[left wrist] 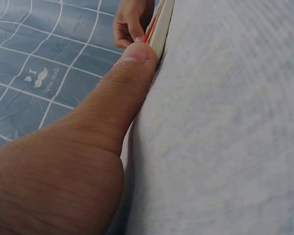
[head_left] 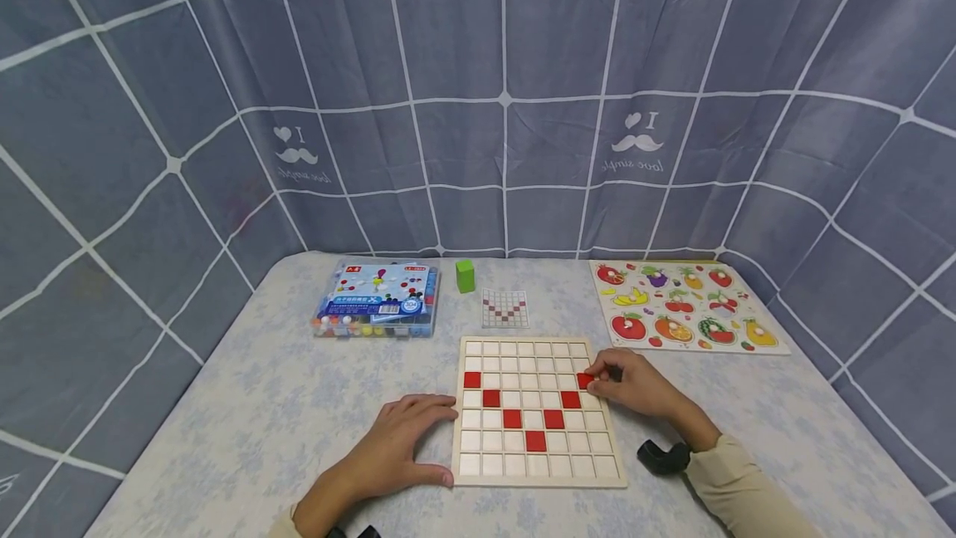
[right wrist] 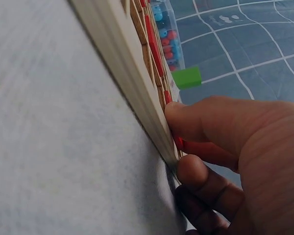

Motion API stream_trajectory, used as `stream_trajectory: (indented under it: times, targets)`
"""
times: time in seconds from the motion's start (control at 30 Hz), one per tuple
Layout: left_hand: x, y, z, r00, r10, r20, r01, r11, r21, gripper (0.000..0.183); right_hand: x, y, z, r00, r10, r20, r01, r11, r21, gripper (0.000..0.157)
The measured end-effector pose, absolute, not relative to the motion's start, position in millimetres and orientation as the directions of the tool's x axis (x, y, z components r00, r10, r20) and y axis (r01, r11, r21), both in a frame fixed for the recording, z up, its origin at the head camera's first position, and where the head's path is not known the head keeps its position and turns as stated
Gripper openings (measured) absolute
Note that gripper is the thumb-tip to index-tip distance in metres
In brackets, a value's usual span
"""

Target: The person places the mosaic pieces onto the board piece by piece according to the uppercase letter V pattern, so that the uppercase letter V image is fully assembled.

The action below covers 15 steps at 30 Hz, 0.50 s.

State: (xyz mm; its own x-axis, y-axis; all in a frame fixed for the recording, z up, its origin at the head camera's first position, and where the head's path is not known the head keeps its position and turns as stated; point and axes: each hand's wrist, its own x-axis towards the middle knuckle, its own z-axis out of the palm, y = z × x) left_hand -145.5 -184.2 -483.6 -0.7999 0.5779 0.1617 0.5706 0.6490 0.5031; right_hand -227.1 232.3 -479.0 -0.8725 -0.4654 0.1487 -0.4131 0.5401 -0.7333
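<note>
A wooden grid board (head_left: 545, 482) lies flat on the table, its squares mostly white. Red square tiles (head_left: 535, 441) sit in it in a V shape. At the right column, my right hand (head_left: 638, 386) pinches the red tile (head_left: 585, 381) that tops the V's right arm, thumb and forefinger at its edges. The right wrist view shows red (right wrist: 178, 142) between thumb and forefinger, low at the board's side. My left hand (head_left: 403, 445) rests beside the board with fingers spread, fingertips and thumb against its left edge.
Behind the board lies a small pattern card (head_left: 504, 309) with a red V on a grid. A green block (head_left: 465, 276) stands near it. To the left is a clear box of colored beads (head_left: 377, 299); at the right, a fruit puzzle board (head_left: 683, 305).
</note>
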Motion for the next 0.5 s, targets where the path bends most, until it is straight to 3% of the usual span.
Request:
stream_trajectory:
  times: [0.33,0.5]
  targets:
    - [-146.9,-184.5,-486.1,-0.814,0.568,0.123,0.543,0.668,0.509,0.080,-226.1,232.7,-477.5,-0.847,-0.492,0.201,-0.491,0.581,-0.649,0.006]
    - [-146.9,-184.2,-486.0,-0.814,0.567,0.121,0.541,0.667,0.512,0.079,-225.2,231.1,-476.0,-0.868,-0.463,0.179,-0.464,0.627,-0.625,0.006]
